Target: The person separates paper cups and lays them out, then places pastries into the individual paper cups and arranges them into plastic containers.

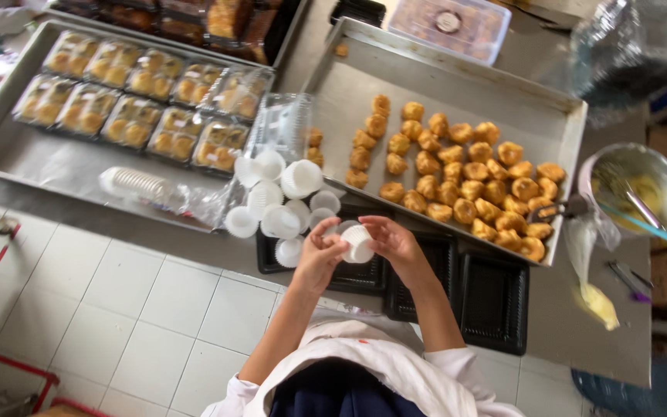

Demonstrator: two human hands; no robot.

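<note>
Both my hands meet over a small stack of white paper baking cups [357, 243] above black plastic trays [496, 301]. My left hand [319, 255] pinches the stack's left side, and my right hand [395, 243] grips its right side. More white paper cups [283, 197] lie loose and upturned just left of my hands. Beyond them a large metal tray [349, 100] carries several golden round pastries [465, 181].
A second metal tray [9, 154] at left bears packed boxes of pastries [140, 96] and a sleeve of cups [144, 185]. A metal bowl [634, 185] with yellow cream and a whisk stands right, a piping bag [592, 270] beside it. White tiled floor lies below.
</note>
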